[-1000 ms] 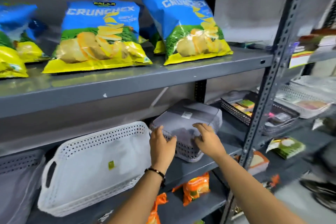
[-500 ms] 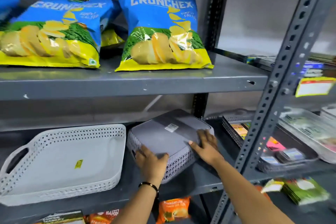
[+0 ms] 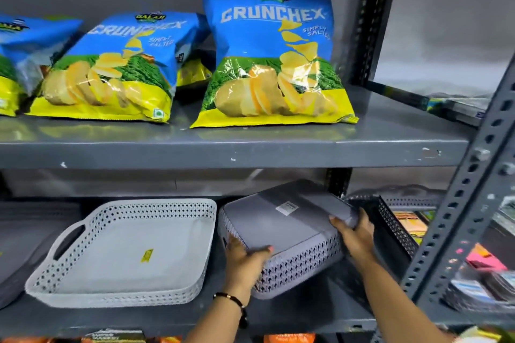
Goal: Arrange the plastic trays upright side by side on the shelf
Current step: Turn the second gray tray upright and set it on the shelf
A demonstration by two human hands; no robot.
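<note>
A grey perforated plastic tray (image 3: 281,228) lies upside down and tilted on the lower shelf (image 3: 306,312), its flat base with a white label facing up. My left hand (image 3: 245,262) grips its near left corner. My right hand (image 3: 354,234) holds its right edge. To its left a white perforated tray (image 3: 125,253) with a handle slot leans back against the rear, open side toward me, a yellow sticker inside. Another grey tray (image 3: 16,245) is partly visible at the far left.
Blue and yellow chip bags (image 3: 276,56) stand on the upper shelf (image 3: 223,150). A black mesh tray (image 3: 395,228) with packets sits right of the grey tray, behind a slotted upright post (image 3: 457,220). Snack packets show on the shelf below.
The view has shifted closer and left. The white tray has gone from steeply tilted to leaning lower. Both hands moved from the grey tray's near edge to its left corner and right side.
</note>
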